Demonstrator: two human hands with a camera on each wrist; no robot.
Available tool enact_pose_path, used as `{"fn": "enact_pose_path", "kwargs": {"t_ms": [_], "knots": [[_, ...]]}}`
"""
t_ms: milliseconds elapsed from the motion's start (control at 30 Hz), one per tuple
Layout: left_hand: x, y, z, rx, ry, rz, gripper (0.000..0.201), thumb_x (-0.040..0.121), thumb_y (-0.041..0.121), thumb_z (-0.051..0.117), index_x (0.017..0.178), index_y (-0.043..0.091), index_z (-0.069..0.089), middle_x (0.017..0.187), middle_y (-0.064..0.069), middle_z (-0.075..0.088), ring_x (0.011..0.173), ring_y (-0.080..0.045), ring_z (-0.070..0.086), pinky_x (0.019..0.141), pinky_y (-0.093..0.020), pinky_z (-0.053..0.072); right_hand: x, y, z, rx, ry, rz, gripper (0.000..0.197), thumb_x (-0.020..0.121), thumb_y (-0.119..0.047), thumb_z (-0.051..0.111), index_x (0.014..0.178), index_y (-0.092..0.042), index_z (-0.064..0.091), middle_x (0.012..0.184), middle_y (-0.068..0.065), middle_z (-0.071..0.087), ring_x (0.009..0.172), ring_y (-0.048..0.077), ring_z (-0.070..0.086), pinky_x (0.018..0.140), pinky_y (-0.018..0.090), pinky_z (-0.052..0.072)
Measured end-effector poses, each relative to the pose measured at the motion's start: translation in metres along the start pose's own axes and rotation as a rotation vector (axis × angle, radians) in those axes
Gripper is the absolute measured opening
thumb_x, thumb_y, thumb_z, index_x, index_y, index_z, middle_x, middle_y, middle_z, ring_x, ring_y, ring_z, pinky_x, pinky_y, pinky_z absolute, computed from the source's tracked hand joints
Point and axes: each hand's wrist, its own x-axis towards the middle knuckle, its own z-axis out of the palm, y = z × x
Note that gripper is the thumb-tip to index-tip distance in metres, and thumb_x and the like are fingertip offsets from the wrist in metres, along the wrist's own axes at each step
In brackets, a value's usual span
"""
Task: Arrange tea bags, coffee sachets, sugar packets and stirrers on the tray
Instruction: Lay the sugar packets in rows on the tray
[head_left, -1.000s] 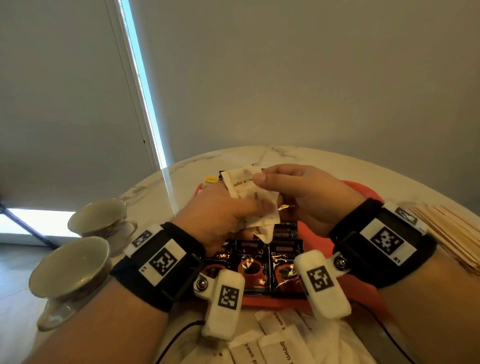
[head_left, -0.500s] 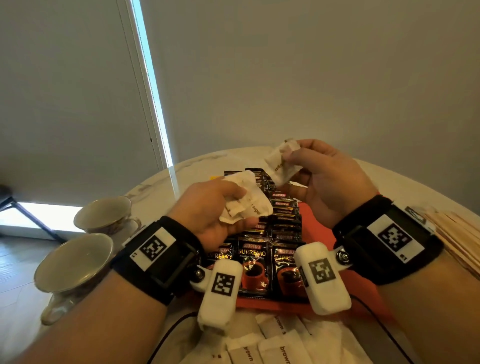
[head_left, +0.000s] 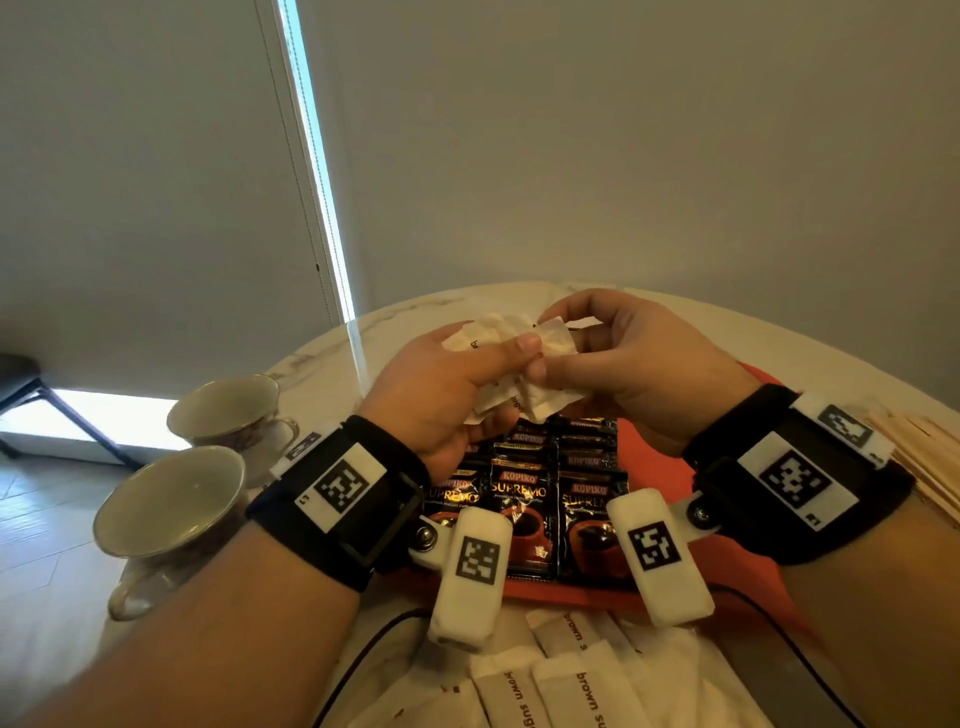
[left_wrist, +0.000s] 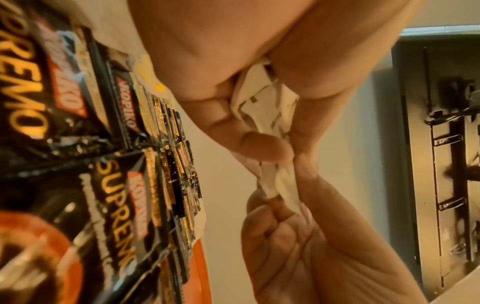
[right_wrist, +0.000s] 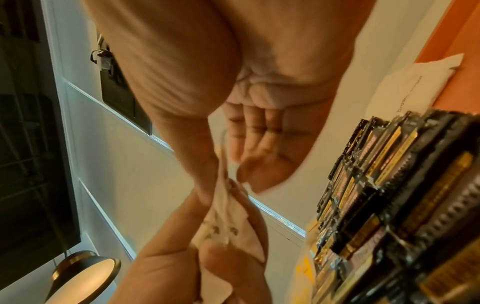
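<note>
Sugar packets, white and crumpled, are held above the orange tray: the left hand grips a bunch, and the right hand pinches one between thumb and fingertips. Left of the tray, two teacups stand at the table's left edge. "KOPIKO SUPREMO" coffee sachets lie in rows on the tray; more packets reading "brown sugar" lie at the near edge. Only the right wrist view shows a packet lying on the tray beside the sachets.
</note>
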Motion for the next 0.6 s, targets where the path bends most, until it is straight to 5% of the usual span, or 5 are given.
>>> {"fn": "enact_pose_path", "kwargs": {"t_ms": [133,267,400,600], "knots": [[0.0007,0.0003,0.0,-0.07,0.027,0.012,0.025,0.088,0.019,0.08,0.11,0.012,0.071,0.098,-0.01,0.081,0.076,-0.021,0.076,0.049,-0.023,0.055,0.0013,-0.0025,-0.0037,-0.013,0.013,0.059,0.021,0.076,-0.008,0.083,0.091,-0.008,0.069,0.082,0.01,0.073,0.073,0.023,0.07,0.063,0.033,0.061],[-0.0003,0.0016,0.0007,-0.103,0.022,0.006,0.023,0.09,0.016,0.077,0.111,0.011,0.07,0.096,-0.009,0.08,0.075,-0.02,0.076,0.049,-0.023,0.057,0.0031,-0.0051,-0.0071,0.089,0.142,0.039,0.015,0.082,-0.004,0.079,0.093,-0.003,0.069,0.077,0.007,0.073,0.064,0.016,0.069,0.06,0.03,0.06],[-0.0003,0.0012,0.0024,-0.116,0.034,-0.004,0.018,0.093,0.008,0.074,0.11,0.011,0.068,0.088,-0.007,0.079,0.071,-0.021,0.076,0.047,-0.024,0.056,0.0057,-0.0036,-0.0035,0.203,0.238,-0.007,0.008,0.088,-0.006,0.073,0.095,-0.004,0.071,0.086,0.012,0.076,0.072,0.021,0.073,0.066,0.037,0.062],[0.0011,0.0008,0.0044,-0.131,0.092,0.017,0.016,0.091,0.018,0.077,0.106,0.017,0.071,0.1,-0.011,0.081,0.074,-0.024,0.077,0.048,-0.024,0.056,0.0034,-0.0016,0.0017,0.127,0.19,-0.006,0.013,0.087,-0.005,0.074,0.099,-0.001,0.071,0.083,0.009,0.075,0.069,0.017,0.072,0.056,0.026,0.059]]}}
